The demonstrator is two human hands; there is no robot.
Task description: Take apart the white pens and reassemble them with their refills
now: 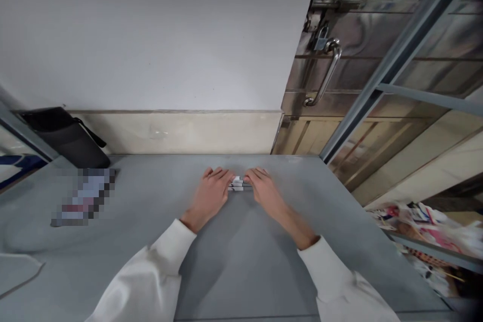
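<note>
The left hand was bent, with its fingers closed on the left end of some small white strips. The right hand was bent too, with its fingers closed on the right end. The hands were near each other but did not touch. The strips were between them, partly hidden by the fingers; I could not tell if they touched the table. Well to the left of the left hand were a blurred flat thing and a black case.
</note>
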